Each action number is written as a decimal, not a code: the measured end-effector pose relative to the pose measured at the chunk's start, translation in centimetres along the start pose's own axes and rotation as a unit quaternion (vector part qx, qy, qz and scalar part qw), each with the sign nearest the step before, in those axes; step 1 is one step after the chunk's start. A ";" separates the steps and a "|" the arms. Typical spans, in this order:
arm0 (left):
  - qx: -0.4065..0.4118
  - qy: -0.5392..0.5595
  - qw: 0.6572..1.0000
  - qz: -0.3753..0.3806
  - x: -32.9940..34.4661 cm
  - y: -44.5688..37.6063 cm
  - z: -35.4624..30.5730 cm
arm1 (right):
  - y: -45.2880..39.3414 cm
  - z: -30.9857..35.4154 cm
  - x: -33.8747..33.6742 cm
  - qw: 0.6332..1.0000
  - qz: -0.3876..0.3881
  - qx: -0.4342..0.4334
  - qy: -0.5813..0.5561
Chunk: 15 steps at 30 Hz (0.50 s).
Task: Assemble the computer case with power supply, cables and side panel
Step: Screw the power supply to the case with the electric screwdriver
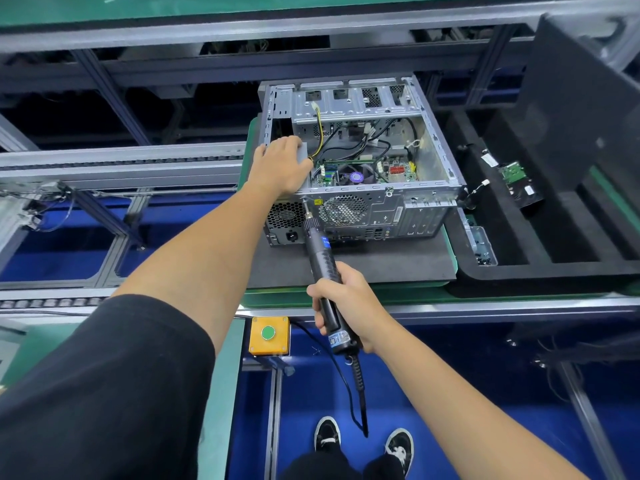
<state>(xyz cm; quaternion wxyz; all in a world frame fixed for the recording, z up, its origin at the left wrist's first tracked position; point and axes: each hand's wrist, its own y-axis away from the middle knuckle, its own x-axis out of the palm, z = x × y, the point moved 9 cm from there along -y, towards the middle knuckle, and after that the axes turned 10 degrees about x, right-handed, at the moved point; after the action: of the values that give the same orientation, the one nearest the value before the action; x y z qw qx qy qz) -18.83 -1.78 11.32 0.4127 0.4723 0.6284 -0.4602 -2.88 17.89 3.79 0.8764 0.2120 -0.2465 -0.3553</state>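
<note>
A worker's left hand [280, 168] presses flat on the power supply [304, 150] inside the open computer case [360, 161] on the conveyor pallet [381, 265]; the right hand [346, 303] grips an electric screwdriver [320, 254] at the rear panel. The rigid, heavy-looking unit needs steadying from above.

Both hands forward: left [278, 164] flat, right [346, 303] gripping.

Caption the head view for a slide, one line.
Left hand steadies the power supply inside the open computer case while the right hand drives an electric screwdriver into its rear panel.
</note>
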 end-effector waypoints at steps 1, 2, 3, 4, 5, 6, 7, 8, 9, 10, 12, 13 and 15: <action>0.001 0.000 1.000 -0.001 0.0 0.0 0.0 | 0.0 0.0 0.1 1.000 0.003 0.001 -0.008; 0.002 0.001 1.000 -0.002 0.0 0.0 0.0 | 0.0 -0.1 0.2 1.000 0.006 0.003 -0.017; 0.002 0.001 1.000 -0.003 0.0 0.0 0.0 | 0.0 -0.1 0.3 1.000 0.010 0.004 -0.025; 0.002 0.002 1.000 -0.004 0.0 0.0 0.0 | 0.0 -0.1 0.4 0.999 0.014 0.006 -0.034; 0.001 0.002 1.000 -0.004 0.0 -0.1 0.0 | 0.1 -0.1 0.5 0.999 0.018 0.007 -0.041; 0.001 0.002 1.000 -0.003 0.0 0.0 0.1 | 0.1 -0.1 0.5 0.999 0.021 0.008 -0.048; 0.000 0.002 1.000 -0.003 0.0 0.0 0.1 | 0.1 -0.1 0.5 0.998 0.023 0.009 -0.052; 0.000 0.002 1.000 -0.004 0.0 0.0 0.1 | 0.1 -0.1 0.5 0.998 0.024 0.009 -0.054; 0.000 0.002 1.000 -0.004 0.0 -0.1 0.1 | 0.1 0.0 0.5 0.998 0.024 0.008 -0.055; -0.001 0.000 1.000 -0.003 0.0 -0.1 0.1 | 0.1 0.0 0.5 0.998 0.024 0.008 -0.055; -0.002 -0.003 1.000 -0.003 0.1 -0.1 0.1 | 0.1 0.1 0.4 0.998 0.024 0.008 -0.054; -0.002 -0.004 1.000 -0.003 0.1 -0.1 0.2 | 0.1 0.1 0.5 0.998 0.024 0.007 -0.054; -0.003 -0.004 1.000 -0.001 0.1 -0.1 0.2 | 0.0 0.1 0.7 0.998 0.023 0.009 -0.058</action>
<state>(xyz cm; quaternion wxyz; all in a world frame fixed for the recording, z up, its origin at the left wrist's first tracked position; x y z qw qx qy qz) -18.95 -1.94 11.19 0.4165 0.4683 0.6285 -0.4608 -2.50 17.34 4.08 0.8665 0.1933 -0.3053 -0.3444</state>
